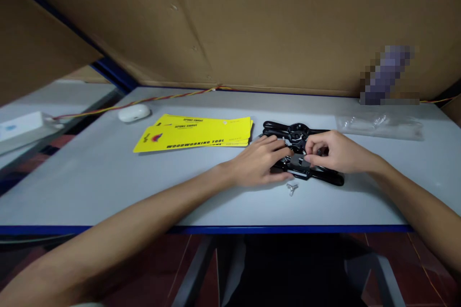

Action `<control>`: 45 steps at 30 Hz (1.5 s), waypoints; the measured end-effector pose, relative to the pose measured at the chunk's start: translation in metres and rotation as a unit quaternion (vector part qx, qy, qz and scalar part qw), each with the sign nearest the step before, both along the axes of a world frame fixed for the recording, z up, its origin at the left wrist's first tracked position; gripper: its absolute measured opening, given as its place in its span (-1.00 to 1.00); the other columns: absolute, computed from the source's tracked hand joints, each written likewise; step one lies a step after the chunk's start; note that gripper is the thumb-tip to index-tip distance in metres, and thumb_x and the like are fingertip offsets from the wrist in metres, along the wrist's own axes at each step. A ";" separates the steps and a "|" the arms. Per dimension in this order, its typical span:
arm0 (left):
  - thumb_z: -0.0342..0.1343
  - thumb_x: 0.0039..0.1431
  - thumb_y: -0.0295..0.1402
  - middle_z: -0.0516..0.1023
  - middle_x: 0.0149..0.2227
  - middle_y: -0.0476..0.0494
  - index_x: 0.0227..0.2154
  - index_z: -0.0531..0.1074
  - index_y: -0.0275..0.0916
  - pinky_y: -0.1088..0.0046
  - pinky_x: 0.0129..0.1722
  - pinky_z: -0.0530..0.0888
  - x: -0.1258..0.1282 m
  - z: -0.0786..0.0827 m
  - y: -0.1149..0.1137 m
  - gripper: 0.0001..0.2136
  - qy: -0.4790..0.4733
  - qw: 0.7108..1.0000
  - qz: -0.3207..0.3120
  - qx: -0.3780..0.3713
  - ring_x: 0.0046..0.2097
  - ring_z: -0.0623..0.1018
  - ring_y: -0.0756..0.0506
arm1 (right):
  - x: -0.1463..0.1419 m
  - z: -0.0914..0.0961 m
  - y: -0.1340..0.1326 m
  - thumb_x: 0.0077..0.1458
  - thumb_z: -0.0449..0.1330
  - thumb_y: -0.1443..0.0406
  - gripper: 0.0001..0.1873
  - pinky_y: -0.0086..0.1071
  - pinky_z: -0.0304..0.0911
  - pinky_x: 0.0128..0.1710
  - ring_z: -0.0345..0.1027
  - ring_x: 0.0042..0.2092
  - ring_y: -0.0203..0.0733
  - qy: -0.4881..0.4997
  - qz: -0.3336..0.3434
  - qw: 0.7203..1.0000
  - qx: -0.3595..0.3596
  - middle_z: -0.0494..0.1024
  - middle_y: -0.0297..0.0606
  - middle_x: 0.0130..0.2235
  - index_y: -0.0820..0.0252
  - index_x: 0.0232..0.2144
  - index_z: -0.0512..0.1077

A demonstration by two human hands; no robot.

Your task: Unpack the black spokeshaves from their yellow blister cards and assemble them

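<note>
Two black spokeshaves lie on the grey table. The near spokeshave (326, 176) is under both hands. My left hand (261, 160) rests on its left handle, fingers curled over it. My right hand (333, 151) pinches something small at its middle, by the grey blade plate (299, 160); what the fingertips hold is too small to name. The far spokeshave (288, 129) lies just behind, untouched. A small silver wing screw (292, 187) sits on the table just in front of the tool.
Yellow cards (194, 133) printed "WOODWORKING TOOL" lie to the left, a white earbud case (134, 112) beyond them. A clear plastic bag (382, 126) sits at the right rear. A red-yellow cable (162, 97) runs along the cardboard back wall. The table's blue front edge (252, 229) is near.
</note>
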State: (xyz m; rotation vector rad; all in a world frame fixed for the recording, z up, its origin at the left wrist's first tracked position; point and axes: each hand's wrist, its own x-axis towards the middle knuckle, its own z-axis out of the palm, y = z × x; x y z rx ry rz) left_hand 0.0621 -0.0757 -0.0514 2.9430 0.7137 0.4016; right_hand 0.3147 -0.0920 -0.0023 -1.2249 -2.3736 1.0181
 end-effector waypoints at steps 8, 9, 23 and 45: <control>-0.02 0.39 0.02 0.57 -0.11 -0.25 0.20 0.36 -0.25 0.22 -0.09 0.40 0.001 0.000 0.000 -0.48 -0.021 1.000 -0.019 0.007 -0.14 0.52 -0.21 | -0.006 0.000 -0.008 0.22 0.13 0.21 -0.86 -0.33 0.01 -0.36 0.17 -0.43 -0.27 -0.103 -0.006 0.983 0.149 0.42 -0.38 -0.46 0.13 -0.36 0.38; -0.03 0.40 0.00 0.57 -0.11 -0.25 0.19 0.38 -0.23 0.24 -0.10 0.39 0.001 0.000 0.000 -0.51 -0.021 0.999 -0.026 0.011 -0.14 0.53 -0.20 | -0.004 0.000 -0.008 0.24 0.09 0.24 -0.88 -0.32 0.04 -0.34 0.20 -0.40 -0.25 -0.086 -0.010 0.984 0.155 0.44 -0.36 -0.41 0.13 -0.29 0.38; -0.13 0.41 -0.04 0.56 -0.29 -0.21 -0.07 0.50 -0.30 0.21 -0.19 0.43 -0.001 0.003 0.004 -0.55 -0.001 0.999 -0.038 0.023 -0.30 0.53 -0.18 | -0.014 -0.017 -0.013 0.26 0.09 0.45 -0.82 -0.31 0.30 -0.16 0.43 -0.19 -0.21 0.052 0.133 0.969 0.202 0.58 -0.20 -0.19 0.18 -0.19 0.46; 0.01 0.36 -0.33 0.57 -0.43 -0.09 -0.31 0.56 -0.22 0.34 -0.34 0.44 -0.007 0.001 0.012 -0.77 -0.093 0.986 -0.104 0.091 -0.38 0.50 -0.07 | -0.001 -0.010 -0.010 0.19 0.19 0.14 -0.69 -0.32 -0.05 -0.42 0.10 -0.46 -0.28 -0.145 0.095 0.921 0.348 0.41 -0.31 -0.47 0.18 -0.51 0.37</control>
